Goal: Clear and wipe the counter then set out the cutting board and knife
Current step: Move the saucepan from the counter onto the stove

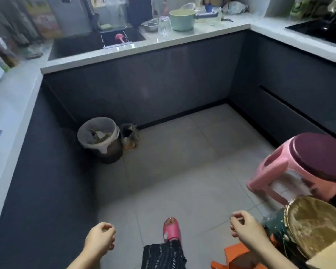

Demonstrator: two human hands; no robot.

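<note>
The pale stone counter [124,53] runs along the far wall and wraps both sides. On it stand a light green pot [182,19] with a blue handle, a ribbed glass [164,26] and a metal strainer [150,25]. A dark sink [78,45] with a pink item inside lies at the far left. My left hand [100,236] and my right hand [242,227] hang low over the floor, fingers loosely curled, holding nothing. No cutting board or knife shows.
A lined trash bin [100,139] and a small bag [129,135] sit in the floor corner. A pink stool [303,167] stands at right, with a woven basket [316,226] and an orange bag [235,255] below it. A black cooktop [322,31] is far right. My pink slipper [172,230] is on grey tiles.
</note>
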